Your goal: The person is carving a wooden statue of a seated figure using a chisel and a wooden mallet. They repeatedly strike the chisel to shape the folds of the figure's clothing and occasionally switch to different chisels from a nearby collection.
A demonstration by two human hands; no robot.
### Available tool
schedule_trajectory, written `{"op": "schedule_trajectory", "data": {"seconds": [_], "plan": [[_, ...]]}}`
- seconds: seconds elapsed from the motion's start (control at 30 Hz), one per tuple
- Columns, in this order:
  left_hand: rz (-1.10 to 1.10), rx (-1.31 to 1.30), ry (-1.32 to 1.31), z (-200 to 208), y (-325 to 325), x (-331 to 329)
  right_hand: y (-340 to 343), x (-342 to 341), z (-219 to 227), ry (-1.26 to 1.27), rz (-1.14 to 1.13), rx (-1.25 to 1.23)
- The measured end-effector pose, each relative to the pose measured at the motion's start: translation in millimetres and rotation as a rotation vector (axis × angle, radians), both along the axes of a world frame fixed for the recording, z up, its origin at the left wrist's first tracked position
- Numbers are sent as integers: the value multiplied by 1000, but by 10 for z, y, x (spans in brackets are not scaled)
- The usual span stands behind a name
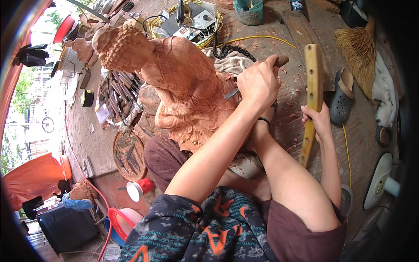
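Left hand (258, 83) around chisel (233, 92)

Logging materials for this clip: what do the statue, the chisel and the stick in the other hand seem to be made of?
Statue: reddish-brown wood, bare and matt, with carved grooves showing. Chisel: grey metal blade with a dull sheen, wooden-looking handle inside the left hand. Stick, held by the right hand: pale yellowish wood, worn, probably unfinished.

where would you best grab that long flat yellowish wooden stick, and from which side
Grip the wooden stick on its lower half, about where the right hand wraps it now, coming from its right edge. It is a long, flat slat held nearly upright, so fingers close easily across its narrow width there. The left hand, holding a chisel to the carved wooden statue, occupies the other side.
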State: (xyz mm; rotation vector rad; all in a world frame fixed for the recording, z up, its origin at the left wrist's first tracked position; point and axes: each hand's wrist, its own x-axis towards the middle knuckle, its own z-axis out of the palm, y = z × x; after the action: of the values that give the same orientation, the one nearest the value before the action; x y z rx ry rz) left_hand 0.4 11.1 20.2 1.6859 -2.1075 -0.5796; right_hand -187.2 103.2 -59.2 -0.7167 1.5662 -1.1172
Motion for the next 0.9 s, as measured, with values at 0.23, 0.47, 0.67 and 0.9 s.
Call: {"op": "schedule_trajectory", "data": {"seconds": [0.23,0.47,0.67,0.9], "plan": [[36,-111,35,-53,-26,15,-45,22,68,81,76,-54],[39,-88,16,-25,-7,40,-55,21,153,204,156,-35],[72,-153,30,2,8,103,-69,53,256,307,253,-102],[-35,-287,134,22,106,90,-93,102,260,98,59,-112]]}}
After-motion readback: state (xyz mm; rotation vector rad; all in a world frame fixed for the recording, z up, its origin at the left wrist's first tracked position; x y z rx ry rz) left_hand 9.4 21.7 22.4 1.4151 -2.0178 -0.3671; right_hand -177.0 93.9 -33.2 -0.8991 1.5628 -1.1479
